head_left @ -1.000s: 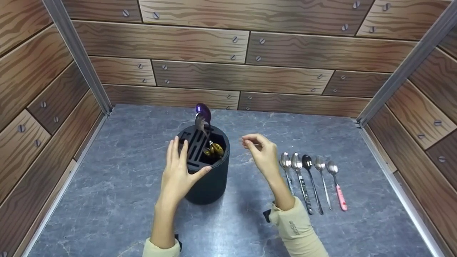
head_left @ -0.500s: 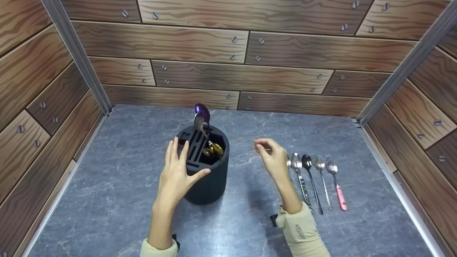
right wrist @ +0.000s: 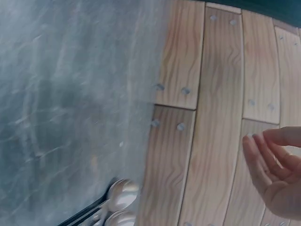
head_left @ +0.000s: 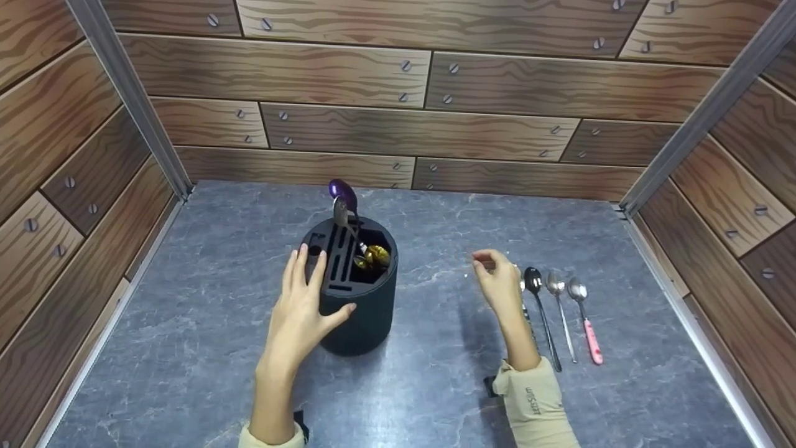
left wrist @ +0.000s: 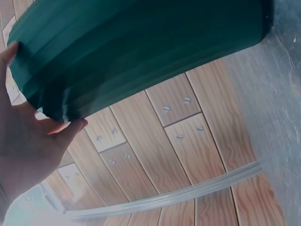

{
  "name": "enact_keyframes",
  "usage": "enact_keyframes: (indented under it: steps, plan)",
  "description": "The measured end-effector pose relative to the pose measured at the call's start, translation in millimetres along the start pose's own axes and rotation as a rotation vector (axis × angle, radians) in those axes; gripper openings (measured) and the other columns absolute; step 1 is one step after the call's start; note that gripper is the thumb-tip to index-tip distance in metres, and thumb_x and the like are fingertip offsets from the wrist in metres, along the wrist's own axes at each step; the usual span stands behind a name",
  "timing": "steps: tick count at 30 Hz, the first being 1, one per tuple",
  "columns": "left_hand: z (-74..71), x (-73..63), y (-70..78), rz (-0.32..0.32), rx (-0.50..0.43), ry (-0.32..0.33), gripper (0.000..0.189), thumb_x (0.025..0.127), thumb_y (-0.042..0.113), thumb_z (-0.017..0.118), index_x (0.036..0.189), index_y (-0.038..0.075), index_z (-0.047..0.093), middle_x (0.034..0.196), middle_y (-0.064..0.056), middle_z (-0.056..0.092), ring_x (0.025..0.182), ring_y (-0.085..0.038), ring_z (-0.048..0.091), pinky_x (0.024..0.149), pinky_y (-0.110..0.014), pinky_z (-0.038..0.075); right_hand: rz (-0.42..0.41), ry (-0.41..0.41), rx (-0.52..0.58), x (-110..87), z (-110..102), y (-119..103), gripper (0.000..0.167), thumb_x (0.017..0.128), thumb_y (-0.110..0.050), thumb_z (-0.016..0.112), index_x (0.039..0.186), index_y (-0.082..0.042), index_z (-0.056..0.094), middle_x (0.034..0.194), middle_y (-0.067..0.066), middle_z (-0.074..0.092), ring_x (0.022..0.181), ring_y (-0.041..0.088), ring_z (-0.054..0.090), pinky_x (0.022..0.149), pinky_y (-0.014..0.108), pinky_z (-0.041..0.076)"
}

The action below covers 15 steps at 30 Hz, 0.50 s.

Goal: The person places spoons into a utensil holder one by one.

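A black, round utensil holder [head_left: 360, 320] with a slotted top stands left of centre. My left hand [head_left: 295, 326] rests on its near left side, fingers straight and spread at the rim and thumb on the front. In the left wrist view the holder [left wrist: 141, 52] looks dark green. A purple spoon [head_left: 342, 194], a silver spoon [head_left: 341, 211] and gold spoon bowls [head_left: 377, 256] show in its top. My right hand [head_left: 499, 283] hovers right of the holder with loosely curled fingers and nothing held. It covers part of the spoon row, which includes a black spoon [head_left: 533, 280].
Right of the black spoon lie a silver spoon [head_left: 562, 317] and a pink-handled spoon [head_left: 592, 342]. Wood-patterned walls [head_left: 348, 74] with metal corner strips bound the grey marbled table [head_left: 205, 298] at the back and sides.
My right hand has moved right, away from the holder and over the left end of the spoon row. My left hand stays at the holder, which has tipped slightly.
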<state>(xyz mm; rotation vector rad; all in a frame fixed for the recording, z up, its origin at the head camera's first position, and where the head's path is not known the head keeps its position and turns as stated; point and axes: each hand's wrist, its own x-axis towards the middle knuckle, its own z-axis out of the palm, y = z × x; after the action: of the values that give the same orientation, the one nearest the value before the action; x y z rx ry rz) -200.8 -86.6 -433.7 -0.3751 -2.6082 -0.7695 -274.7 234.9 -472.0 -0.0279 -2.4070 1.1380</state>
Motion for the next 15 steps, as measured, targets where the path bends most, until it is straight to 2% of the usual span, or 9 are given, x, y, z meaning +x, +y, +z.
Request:
enact_keyframes:
  steps: [3,7,11,15]
  plan:
    - [3.4,-1.5,2.7,-0.013,0.017,0.038,0.088,0.071,0.047,0.075,0.138,0.003,0.040,0.145,-0.023,0.022,0.133,-0.037,0.017,0.089,-0.053,0.040,0.053,-0.019,-0.108,-0.5,0,12,0.013,0.080,-0.001,0.065,0.092,0.002,0.066,0.088,0.016,0.067,0.081,0.029,0.064,0.075,0.042,0.048]
    - [8.5,-1.6,5.1,-0.019,0.044,0.097,0.089,0.067,0.050,0.076,0.134,0.001,0.045,0.141,-0.026,0.026,0.131,-0.038,0.018,0.094,-0.054,0.035,0.084,-0.063,-0.262,-2.9,0,28,0.014,0.076,-0.003,0.064,0.089,0.003,0.065,0.084,0.018,0.065,0.080,0.034,0.062,0.072,0.046,0.046]
    - [13.8,2.0,4.0,0.013,0.042,0.139,0.092,0.063,0.052,0.077,0.128,-0.005,0.047,0.139,-0.024,0.030,0.135,-0.034,0.013,0.098,-0.050,0.033,0.127,-0.147,-0.409,-5.9,1,41,0.018,0.075,-0.006,0.064,0.087,0.007,0.061,0.088,0.025,0.061,0.085,0.043,0.058,0.073,0.051,0.045]
    - [17.8,5.7,0.3,0.067,0.044,0.138,0.098,0.061,0.053,0.078,0.128,-0.009,0.043,0.142,-0.020,0.030,0.136,-0.028,0.012,0.105,-0.043,0.024,0.211,-0.259,-0.486,-8.7,0,51,0.027,0.076,-0.008,0.062,0.094,0.011,0.057,0.095,0.032,0.058,0.090,0.049,0.055,0.074,0.056,0.044]
